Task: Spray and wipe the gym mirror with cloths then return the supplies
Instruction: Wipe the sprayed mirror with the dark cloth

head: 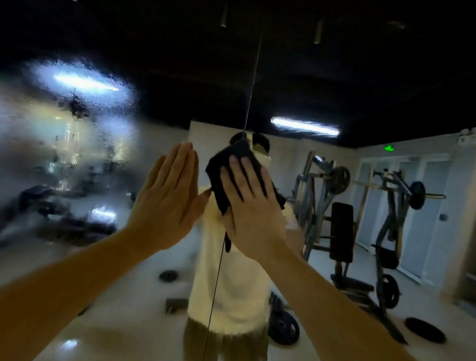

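We judge that the wiping step is in hand. In the middle of the frame the right hand [253, 206] lies flat, its fingers straight and spread, and presses a black cloth [232, 163] against the mirror [146, 272]. The cloth sits just beside the thin seam [250, 82] that runs down between two glass panels. The left hand [171, 195] is just to the left of the cloth, also flat, with its fingers straight and together, and it holds nothing.

At the upper left of the frame a wet patch [75, 118] of droplets blurs the glass and is not yet wiped. So the next move, in our opinion, calls for carrying the cloth to the left across the seam with even pressure, keeping it flat under the palm.

Some things we cannot make out. The spray bottle and any second cloth are not in view. We cannot tell whether the left hand touches the glass or only hovers near it. The lower part of the cloth is hidden behind the right hand.
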`<state>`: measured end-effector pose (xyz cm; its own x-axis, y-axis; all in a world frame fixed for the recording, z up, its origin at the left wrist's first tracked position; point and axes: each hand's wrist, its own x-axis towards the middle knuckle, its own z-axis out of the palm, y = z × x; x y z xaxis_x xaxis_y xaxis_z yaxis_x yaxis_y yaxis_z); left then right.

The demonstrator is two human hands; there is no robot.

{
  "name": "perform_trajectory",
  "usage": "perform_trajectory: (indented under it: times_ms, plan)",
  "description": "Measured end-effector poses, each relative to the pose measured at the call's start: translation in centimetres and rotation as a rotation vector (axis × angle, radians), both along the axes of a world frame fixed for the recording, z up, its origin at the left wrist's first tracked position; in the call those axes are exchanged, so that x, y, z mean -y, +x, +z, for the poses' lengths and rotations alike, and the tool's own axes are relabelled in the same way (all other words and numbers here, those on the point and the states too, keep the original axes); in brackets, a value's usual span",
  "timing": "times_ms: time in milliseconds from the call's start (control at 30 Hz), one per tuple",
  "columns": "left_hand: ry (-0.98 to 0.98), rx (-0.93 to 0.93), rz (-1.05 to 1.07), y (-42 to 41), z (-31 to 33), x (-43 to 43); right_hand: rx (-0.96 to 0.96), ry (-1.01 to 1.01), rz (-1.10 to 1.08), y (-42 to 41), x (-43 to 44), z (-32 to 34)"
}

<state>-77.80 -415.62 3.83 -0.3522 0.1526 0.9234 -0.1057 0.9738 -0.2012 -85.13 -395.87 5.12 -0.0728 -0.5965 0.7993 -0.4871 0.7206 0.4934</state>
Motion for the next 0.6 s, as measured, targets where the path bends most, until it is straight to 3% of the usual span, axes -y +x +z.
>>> perform_trajectory:
  times_ms: [100,233,333,400,533,600]
  plan:
    - [0.015,-0.009,-0.097,0.4,-4.2,-0.8,-0.029,0.158,-0.004,-0.3,-2.0,-4.1]
    - [0.066,0.038,-0.076,-0.2,-7.7,-2.3,-0.092,0.483,0.015,-1.8,-6.9,-8.1]
    - [0.111,0.045,-0.026,-0.8,-7.9,-3.2,-0.128,0.516,-0.032,-3.2,-10.4,-6.6]
    - [0.106,0.042,-0.008,-1.0,-8.0,-3.3,-0.117,0.381,-0.108,-3.6,-11.7,-3.6]
    - [0.093,0.036,-0.017,-1.0,-8.2,-3.0,0.032,-0.300,-0.161,-3.1,-10.6,1.6]
    - [0.079,0.062,-0.005,-0.8,-8.2,-2.7,0.074,-0.467,-0.144,-2.4,-8.3,1.7]
